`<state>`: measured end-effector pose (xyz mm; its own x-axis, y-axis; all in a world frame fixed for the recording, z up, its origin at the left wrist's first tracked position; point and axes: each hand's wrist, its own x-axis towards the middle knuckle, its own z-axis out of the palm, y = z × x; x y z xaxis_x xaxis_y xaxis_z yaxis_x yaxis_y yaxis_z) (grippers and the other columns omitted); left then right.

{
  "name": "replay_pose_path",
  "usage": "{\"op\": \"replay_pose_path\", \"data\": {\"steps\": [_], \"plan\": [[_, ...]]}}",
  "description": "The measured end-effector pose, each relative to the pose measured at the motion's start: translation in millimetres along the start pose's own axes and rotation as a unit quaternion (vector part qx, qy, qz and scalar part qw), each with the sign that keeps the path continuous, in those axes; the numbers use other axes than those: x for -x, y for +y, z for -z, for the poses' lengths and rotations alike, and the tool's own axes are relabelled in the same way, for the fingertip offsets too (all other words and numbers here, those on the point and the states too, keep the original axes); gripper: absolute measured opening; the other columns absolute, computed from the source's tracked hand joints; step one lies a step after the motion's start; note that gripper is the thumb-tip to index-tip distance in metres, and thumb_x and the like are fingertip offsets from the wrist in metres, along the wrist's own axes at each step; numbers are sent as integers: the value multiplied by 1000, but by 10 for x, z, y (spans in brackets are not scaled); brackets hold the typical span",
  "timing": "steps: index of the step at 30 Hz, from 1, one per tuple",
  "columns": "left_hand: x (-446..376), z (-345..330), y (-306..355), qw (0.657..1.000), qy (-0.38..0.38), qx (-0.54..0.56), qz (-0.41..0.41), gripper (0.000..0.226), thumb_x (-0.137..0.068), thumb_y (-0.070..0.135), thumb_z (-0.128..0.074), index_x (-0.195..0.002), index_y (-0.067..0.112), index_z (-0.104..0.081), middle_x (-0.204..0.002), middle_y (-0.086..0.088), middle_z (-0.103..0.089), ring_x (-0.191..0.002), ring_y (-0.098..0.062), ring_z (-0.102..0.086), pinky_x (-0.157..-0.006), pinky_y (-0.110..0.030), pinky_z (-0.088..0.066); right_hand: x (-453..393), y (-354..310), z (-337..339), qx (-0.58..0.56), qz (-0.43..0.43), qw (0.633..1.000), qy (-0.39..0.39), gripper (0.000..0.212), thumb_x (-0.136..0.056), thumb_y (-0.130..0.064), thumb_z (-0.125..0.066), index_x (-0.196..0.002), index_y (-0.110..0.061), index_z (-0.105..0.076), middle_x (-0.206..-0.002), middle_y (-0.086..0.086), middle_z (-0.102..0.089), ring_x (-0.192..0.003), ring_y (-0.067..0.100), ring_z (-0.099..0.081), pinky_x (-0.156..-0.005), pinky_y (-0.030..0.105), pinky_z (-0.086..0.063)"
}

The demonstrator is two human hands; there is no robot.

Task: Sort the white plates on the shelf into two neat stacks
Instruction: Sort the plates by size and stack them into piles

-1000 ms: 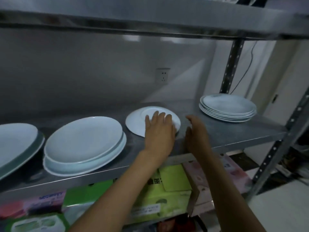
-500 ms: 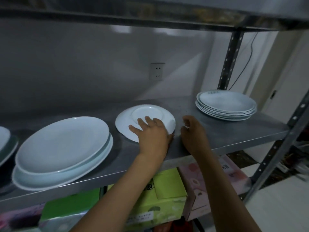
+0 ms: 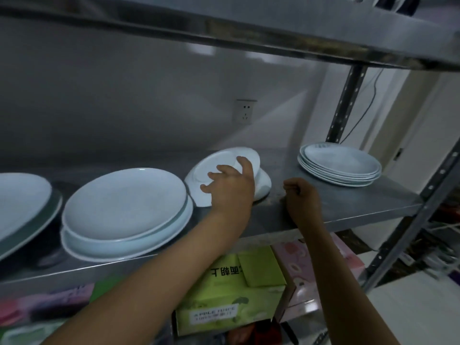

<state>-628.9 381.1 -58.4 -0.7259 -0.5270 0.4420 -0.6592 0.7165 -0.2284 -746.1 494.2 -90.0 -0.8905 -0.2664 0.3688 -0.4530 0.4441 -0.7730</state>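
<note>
A small white plate (image 3: pixel 219 161) is tilted up off the metal shelf (image 3: pixel 348 207) at its middle, underside toward me, with my left hand (image 3: pixel 230 189) gripping its near edge. A second small plate (image 3: pixel 262 186) lies flat just beneath it. My right hand (image 3: pixel 301 199) rests on the shelf to the right of them, fingers curled with nothing in them. A stack of several small plates (image 3: pixel 339 165) stands at the shelf's right end. Two large plates (image 3: pixel 124 210) are stacked at the left, with another large plate (image 3: pixel 20 205) at the far left edge.
An upper shelf (image 3: pixel 249 33) hangs low overhead. A perforated upright post (image 3: pixel 344 103) stands at the back right and another at the front right. Green and pink boxes (image 3: pixel 234 292) fill the level below. A wall socket (image 3: pixel 245 112) is behind the shelf.
My left hand has tipped the small plate up off the shelf, uncovering another plate under it. My right hand has closed its fingers and drawn slightly right.
</note>
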Motion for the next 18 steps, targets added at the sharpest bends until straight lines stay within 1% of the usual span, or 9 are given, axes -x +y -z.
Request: {"op": "replay_pose_path", "data": {"steps": [2,4,6,8,10,12,14,16,18], "plan": [[-27,87,-143,1000,1,-4,12,69,-61,22,-67,-129,19,-57,-93,-11,-73,-59,-22,-69,-47,-30,-55,2,-16,14,-12,11,1000,-9,26,-89,2,-48,-103,-8,-67,-107,11,-68,-95,25,-61,-81,26,-42],[-95,221,-308,998,38,27,31,63,-51,18,-65,-114,18,-68,-68,-4,-69,-44,-15,-61,-40,-21,-46,4,-67,-3,-39,21,999,-5,23,-90,0,-50,-103,-5,-68,-108,14,-68,-99,29,-61,-85,29,-43],[-116,455,-474,993,83,63,57,51,-46,11,-71,-97,16,-73,-53,0,-62,-36,-16,-57,-36,-18,-36,54,-166,-38,-98,38,994,1,20,-90,-4,-53,-103,-5,-68,-103,12,-68,-95,24,-61,-80,27,-42],[-124,648,-599,983,97,129,84,45,-58,3,-74,-102,9,-66,-62,-7,-65,-48,-27,-63,-41,-26,-37,146,-318,-103,-155,37,987,-3,18,-91,-10,-55,-103,-10,-68,-94,2,-66,-85,14,-60,-72,22,-42],[-140,709,-680,962,127,219,97,42,-82,-5,-52,-122,5,-49,-84,-15,-65,-72,-37,-64,-56,-36,-37,231,-506,-181,-233,18,972,-22,13,-92,-15,-55,-100,-12,-65,-85,1,-64,-73,12,-56,-65,21,-42],[-112,738,-758,915,169,338,143,34,-94,1,-37,-128,8,-43,-86,-12,-60,-75,-35,-56,-63,-36,-36,271,-712,-227,-287,-22,956,-61,16,-95,-28,-54,-99,-14,-61,-86,5,-64,-67,11,-55,-62,25,-42],[-18,794,-855,836,187,478,195,27,-101,12,-34,-125,11,-47,-88,-1,-54,-80,-25,-51,-70,-33,-39,282,-912,-225,-283,-53,949,-127,30,-97,-43,-47,-102,-14,-56,-80,5,-64,-55,10,-53,-53,25,-41],[96,813,-987,754,184,587,233,21,-100,15,-36,-116,15,-51,-90,7,-53,-89,-22,-54,-77,-32,-42,320,-1093,-176,-304,-59,932,-186,30,-98,-44,-44,-100,-16,-54,-69,5,-59,-41,9,-45,-40,19,-33],[261,817,-1150,704,175,640,254,15,-99,15,-39,-106,21,-50,-90,10,-55,-95,-22,-57,-80,-35,-45,410,-1233,-122,-341,-50,918,-195,21,-96,-36,-50,-110,-21,-54,-66,2,-57,-41,7,-44,-38,18,-32]]}}
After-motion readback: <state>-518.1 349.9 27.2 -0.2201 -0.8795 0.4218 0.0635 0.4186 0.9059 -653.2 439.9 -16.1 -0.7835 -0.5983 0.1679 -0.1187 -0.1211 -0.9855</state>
